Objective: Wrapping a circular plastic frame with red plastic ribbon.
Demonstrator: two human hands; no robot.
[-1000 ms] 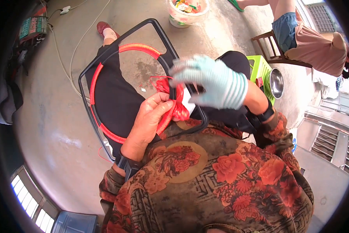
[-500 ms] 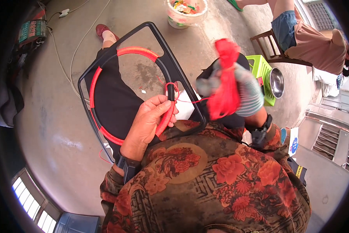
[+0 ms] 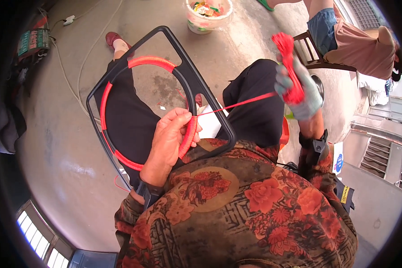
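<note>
A black frame (image 3: 196, 71) with a round ring inside it rests over my lap. Red cord is wrapped tightly around several stretches of the ring (image 3: 152, 61), with bare black stretches between. My bare left hand (image 3: 170, 134) pinches the ring's wrapped part on the right side, thumb on top. Out to the right, my gloved right hand (image 3: 304, 91) is closed round a bundle of red cord (image 3: 290, 67). A taut strand (image 3: 241, 104) runs from the bundle to the ring beside my left thumb.
A clear plastic bucket (image 3: 196, 24) with colourful scraps stands ahead on the floor. At the upper right a person (image 3: 344, 40) sits on a wooden chair (image 3: 315, 56). A metal bowl (image 3: 317, 85) shows partly behind my right hand. Pale cables (image 3: 82, 67) lie at the left.
My right hand has moved right and away from the ring with the cord bundle. The loose loop at the ring has been drawn tight. My left hand keeps its grip.
</note>
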